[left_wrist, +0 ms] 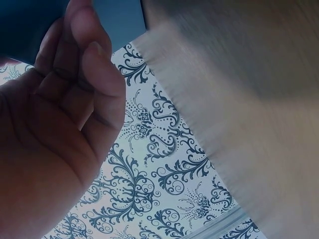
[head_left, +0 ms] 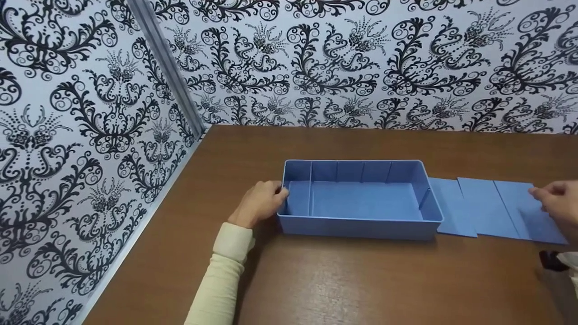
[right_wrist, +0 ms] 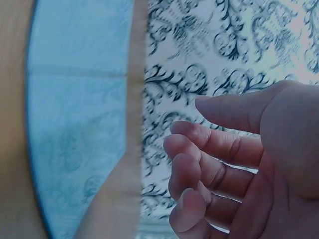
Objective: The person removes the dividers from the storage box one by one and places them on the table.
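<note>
A long blue plastic box (head_left: 361,229) stands on the table, with one divider (head_left: 310,189) across its left part. My left hand (head_left: 264,198) grips the box's left wall at the rim, its fingers curled in the left wrist view. To the right of the box several flat blue panels (head_left: 485,207) lie in an overlapping row. Over the rightmost panel is my right hand (head_left: 560,198), partly cut off by the frame edge. In the right wrist view its fingers are loosely bent, thumb apart from them, with nothing between.
The brown wooden table (head_left: 361,275) meets a patterned wall (head_left: 343,63) at the back and another at the left. A grey strip (head_left: 169,67) runs down the corner between them. A small black object (head_left: 553,261) shows by the right sleeve.
</note>
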`<action>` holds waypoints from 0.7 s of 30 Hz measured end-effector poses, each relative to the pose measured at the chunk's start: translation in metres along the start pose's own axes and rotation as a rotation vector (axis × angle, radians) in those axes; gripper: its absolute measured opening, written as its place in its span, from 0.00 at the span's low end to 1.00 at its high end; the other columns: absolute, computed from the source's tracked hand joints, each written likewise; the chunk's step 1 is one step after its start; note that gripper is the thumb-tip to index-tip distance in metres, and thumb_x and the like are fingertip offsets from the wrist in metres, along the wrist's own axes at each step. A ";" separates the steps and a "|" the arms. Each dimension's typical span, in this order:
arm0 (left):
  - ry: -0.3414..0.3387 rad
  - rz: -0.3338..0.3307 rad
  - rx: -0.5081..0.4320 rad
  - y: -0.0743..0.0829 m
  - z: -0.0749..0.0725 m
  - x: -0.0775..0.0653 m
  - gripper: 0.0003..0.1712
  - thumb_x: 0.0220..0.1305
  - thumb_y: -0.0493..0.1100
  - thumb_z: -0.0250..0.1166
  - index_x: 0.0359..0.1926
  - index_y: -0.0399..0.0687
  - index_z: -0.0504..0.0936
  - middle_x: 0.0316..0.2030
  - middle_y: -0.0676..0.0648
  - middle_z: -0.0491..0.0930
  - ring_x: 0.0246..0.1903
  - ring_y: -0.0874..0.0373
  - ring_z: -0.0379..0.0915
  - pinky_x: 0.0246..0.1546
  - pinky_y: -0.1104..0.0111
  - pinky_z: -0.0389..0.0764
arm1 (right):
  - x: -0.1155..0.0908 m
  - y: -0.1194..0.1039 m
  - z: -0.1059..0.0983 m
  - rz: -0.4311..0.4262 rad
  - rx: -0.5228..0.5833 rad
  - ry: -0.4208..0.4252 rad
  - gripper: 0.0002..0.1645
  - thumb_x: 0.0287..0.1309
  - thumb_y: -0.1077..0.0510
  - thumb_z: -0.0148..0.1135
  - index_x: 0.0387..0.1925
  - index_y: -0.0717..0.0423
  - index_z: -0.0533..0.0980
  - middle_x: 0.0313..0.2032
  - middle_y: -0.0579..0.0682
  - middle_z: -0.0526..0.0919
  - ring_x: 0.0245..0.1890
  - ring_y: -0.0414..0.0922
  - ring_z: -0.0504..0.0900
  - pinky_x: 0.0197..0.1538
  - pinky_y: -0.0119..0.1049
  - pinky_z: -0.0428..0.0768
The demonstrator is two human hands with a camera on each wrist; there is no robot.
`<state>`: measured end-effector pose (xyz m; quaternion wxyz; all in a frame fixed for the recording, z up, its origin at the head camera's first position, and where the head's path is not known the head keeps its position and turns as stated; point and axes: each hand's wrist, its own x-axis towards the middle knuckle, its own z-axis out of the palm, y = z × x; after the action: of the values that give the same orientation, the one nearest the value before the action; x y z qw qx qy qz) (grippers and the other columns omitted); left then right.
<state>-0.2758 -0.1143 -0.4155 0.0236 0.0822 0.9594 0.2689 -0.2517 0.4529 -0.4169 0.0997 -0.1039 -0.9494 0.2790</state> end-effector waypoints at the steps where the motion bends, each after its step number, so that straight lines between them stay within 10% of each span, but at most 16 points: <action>1: 0.002 0.001 0.000 0.000 0.000 0.000 0.15 0.71 0.50 0.52 0.38 0.46 0.80 0.25 0.49 0.71 0.29 0.54 0.72 0.31 0.63 0.71 | -0.001 -0.005 -0.002 -0.036 -0.001 0.003 0.21 0.70 0.57 0.51 0.30 0.75 0.74 0.17 0.50 0.75 0.17 0.40 0.69 0.22 0.35 0.67; 21: 0.011 0.010 0.041 0.002 0.000 0.001 0.19 0.71 0.50 0.51 0.48 0.43 0.82 0.36 0.45 0.79 0.35 0.50 0.74 0.40 0.58 0.74 | -0.022 -0.103 0.000 -0.309 -0.128 -0.151 0.26 0.69 0.42 0.55 0.38 0.62 0.82 0.26 0.50 0.83 0.26 0.45 0.76 0.28 0.38 0.69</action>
<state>-0.2764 -0.1126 -0.4143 0.0152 0.0859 0.9644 0.2498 -0.2448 0.3624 -0.3629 0.0628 0.0584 -0.9747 0.2066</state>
